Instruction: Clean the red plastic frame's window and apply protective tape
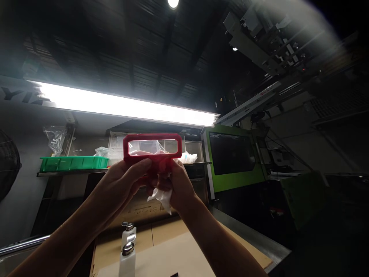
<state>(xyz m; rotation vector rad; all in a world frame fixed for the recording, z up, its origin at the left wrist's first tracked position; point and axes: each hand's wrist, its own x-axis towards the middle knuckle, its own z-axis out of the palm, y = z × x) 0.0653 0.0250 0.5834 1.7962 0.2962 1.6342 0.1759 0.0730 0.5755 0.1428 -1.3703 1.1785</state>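
Red frame (152, 149) gripped by left hand (127, 181), right hand (177, 186) clutching white cloth (161, 197); green tray (73, 163) behind, bottles (128, 246) below.

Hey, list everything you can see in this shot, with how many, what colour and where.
frame: one, red with a clear window, held up at centre in both hands
cloth: one, white, crumpled in the right hand under the frame
bottles: two, pale with metal pump tops, bottom centre on the cardboard
cardboard: one sheet, brown, covering the bench
tray: one, green, on the shelf at left
plastic bag: one, clear, above the tray
tube light: one, white, across the upper left
machine: one, green with a dark window, at right
left hand: gripping the frame's lower left
right hand: holding cloth and frame
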